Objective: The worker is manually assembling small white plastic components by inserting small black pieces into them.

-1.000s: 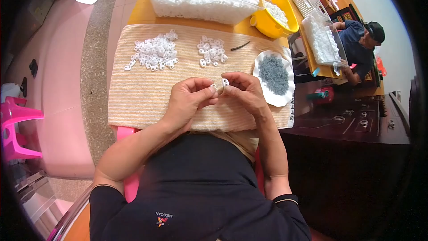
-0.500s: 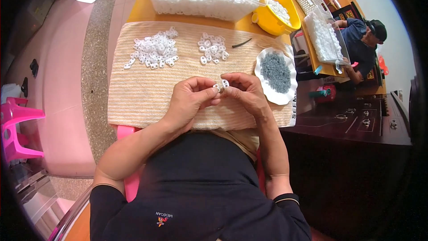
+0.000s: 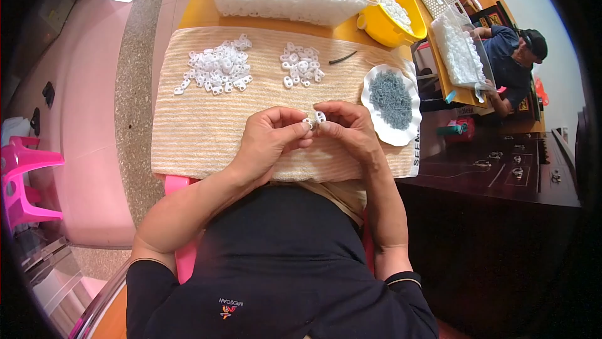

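Observation:
Over the striped towel (image 3: 194, 132), my left hand (image 3: 274, 138) pinches a small white plastic piece with holes (image 3: 308, 124) between thumb and fingers. A second small white plastic piece (image 3: 320, 117), also with holes, is gripped by the fingertips of my right hand (image 3: 352, 131). The two pieces are held close together; whether they touch is too small to tell. Beyond my left hand lies a larger pile of white plastic pieces (image 3: 219, 68). A smaller pile of rounded white pieces (image 3: 301, 64) lies beyond my fingertips. A thin dark stick (image 3: 343, 57) rests beside it.
Right of the towel's middle sits a white scalloped plate (image 3: 410, 129) of small grey parts (image 3: 390, 101). A clear bin (image 3: 282, 10) of white pieces and a yellow basin (image 3: 384, 35) stand at the back. Another person (image 3: 509, 57) works at the right behind another bin (image 3: 461, 66).
Both hands hold nearly the same pose, with the two white pieces still pinched. The right hand's piece has turned slightly, and the whole view has shifted a little.

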`<state>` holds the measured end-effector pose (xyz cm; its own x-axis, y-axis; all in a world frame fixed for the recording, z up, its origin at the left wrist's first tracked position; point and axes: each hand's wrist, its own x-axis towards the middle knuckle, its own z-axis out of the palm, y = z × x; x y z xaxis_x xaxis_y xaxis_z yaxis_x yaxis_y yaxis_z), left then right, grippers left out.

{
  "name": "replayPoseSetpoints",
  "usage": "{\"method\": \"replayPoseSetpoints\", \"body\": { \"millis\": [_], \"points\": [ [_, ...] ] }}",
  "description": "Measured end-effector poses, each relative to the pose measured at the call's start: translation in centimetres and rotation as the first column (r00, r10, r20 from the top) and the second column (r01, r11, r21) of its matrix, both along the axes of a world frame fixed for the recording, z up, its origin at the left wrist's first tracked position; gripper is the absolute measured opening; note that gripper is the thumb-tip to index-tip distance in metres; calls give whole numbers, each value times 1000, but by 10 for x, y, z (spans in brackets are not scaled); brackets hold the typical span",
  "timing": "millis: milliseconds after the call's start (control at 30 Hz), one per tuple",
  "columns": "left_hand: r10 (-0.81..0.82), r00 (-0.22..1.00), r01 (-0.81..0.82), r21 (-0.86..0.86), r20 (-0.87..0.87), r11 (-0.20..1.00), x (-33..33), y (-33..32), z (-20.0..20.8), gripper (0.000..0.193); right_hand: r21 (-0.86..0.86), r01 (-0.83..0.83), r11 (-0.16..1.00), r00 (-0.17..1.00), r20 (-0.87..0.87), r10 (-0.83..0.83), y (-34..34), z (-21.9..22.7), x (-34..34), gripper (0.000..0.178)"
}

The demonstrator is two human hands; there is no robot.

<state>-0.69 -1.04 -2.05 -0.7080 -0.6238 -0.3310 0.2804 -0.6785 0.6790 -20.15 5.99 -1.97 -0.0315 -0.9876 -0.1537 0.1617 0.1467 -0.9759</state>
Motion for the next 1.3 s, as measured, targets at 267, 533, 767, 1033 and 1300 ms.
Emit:
{"method": "replayPoseSetpoints", "body": {
  "millis": [267,533,767,1033,1300],
  "points": [
    [-12,1000,12,17,-5,1000,0,0,0,14,1,-13,1000,1000,-12,13,1,-2,-1,33],
    [-11,1000,11,16,2,1000,0,0,0,14,5,-27,1000,999,-25,27,1,0,0,35],
    [-12,1000,12,17,-3,1000,0,0,0,14,7,-35,999,999,-32,36,1,-3,-2,35],
    [-17,1000,17,17,11,1000,0,0,0,15,20,-32,999,998,-59,33,0,0,1,33],
    [-18,1000,18,8,16,1000,0,0,-2,15,17,-32,999,998,-55,33,0,1,1,32]
  ]
}}
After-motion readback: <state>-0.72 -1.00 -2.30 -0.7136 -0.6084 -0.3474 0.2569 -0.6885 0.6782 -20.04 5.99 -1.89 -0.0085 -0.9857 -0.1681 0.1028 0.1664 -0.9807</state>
